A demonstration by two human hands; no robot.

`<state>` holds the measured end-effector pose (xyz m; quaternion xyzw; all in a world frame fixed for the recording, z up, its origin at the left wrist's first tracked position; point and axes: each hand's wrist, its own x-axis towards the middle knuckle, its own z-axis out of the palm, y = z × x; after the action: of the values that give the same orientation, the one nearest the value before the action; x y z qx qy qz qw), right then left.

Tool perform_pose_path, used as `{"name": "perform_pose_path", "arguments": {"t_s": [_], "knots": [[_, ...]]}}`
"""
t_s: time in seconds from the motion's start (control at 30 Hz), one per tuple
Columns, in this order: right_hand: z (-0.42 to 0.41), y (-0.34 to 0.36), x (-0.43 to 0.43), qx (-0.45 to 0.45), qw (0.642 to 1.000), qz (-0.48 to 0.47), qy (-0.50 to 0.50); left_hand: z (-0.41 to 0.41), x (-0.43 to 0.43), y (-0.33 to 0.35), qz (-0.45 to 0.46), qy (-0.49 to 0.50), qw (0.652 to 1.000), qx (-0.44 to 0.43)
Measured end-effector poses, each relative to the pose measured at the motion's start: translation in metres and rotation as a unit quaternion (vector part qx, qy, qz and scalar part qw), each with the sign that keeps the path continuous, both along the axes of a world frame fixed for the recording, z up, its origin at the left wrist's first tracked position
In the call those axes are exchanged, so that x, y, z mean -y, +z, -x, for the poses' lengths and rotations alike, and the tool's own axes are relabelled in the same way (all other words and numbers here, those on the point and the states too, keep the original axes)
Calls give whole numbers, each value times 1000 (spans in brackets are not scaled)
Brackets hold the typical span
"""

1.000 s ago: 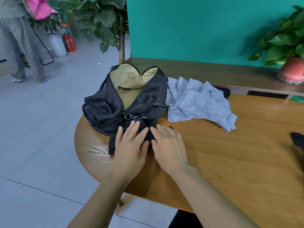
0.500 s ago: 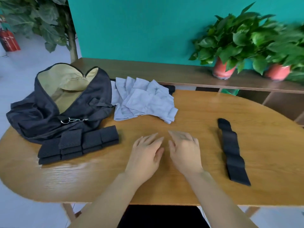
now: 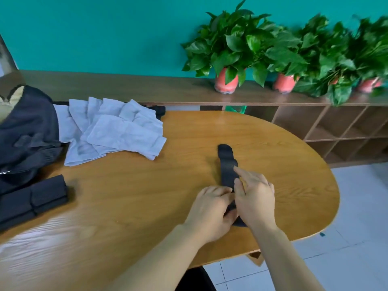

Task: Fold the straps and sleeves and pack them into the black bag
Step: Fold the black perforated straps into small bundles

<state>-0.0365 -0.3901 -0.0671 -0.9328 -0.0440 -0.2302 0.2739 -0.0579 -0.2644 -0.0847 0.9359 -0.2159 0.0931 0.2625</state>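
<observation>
A long black strap (image 3: pixel 227 164) lies unfolded on the right part of the wooden table (image 3: pixel 130 196). My left hand (image 3: pixel 210 208) grips the strap's near end with curled fingers. My right hand (image 3: pixel 255 198) rests over the strap beside it, its index finger straight and pressing on the fabric. The strap's near half is mostly hidden under both hands. The black bag (image 3: pixel 27 131) sits at the far left with its tan lining showing. In front of the bag lies a stack of folded black straps (image 3: pixel 31 200). A pile of light grey sleeves (image 3: pixel 117 129) lies right of the bag.
A low wooden shelf (image 3: pixel 147 89) runs along the teal wall behind the table, with potted plants (image 3: pixel 226 80) on it and open cubbies at the right. Another dark piece (image 3: pixel 159 110) peeks out behind the sleeves. The table's rounded right edge drops to tiled floor.
My view swung right, away from the bag. Both hands left the folded stack, crossed the table to the right and now lie on the unfolded black strap.
</observation>
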Motion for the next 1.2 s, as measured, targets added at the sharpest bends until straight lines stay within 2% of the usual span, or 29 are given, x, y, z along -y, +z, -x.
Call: {"name": "perform_pose_path", "arguments": {"t_s": [0.13,0.27,0.47,0.6,0.67,0.8,0.9,1.2], "knots": [[2,-6,12,5,1000,0,-4,-1,-4,-11,-61,5,998,-6],[8,-13,9,14,1000,-4,15,8,-43,-15,-45,-2,999,-1],[25,-20,-29,25,993,23,117,28,-105,-18,-23,3,1000,-9],[31,-27,-55,44,970,116,208,37,-121,-18,-6,-5,1000,9],[26,-34,-59,19,963,175,203,39,-122,-19,-3,-8,1000,19],[4,-28,-63,-70,957,216,178,38,-119,-23,3,-4,1000,29],[-16,-12,-67,-157,936,252,188,35,-117,-23,-7,0,999,34],[-61,0,-83,-191,915,330,131,37,-103,-17,-10,20,999,38]]}}
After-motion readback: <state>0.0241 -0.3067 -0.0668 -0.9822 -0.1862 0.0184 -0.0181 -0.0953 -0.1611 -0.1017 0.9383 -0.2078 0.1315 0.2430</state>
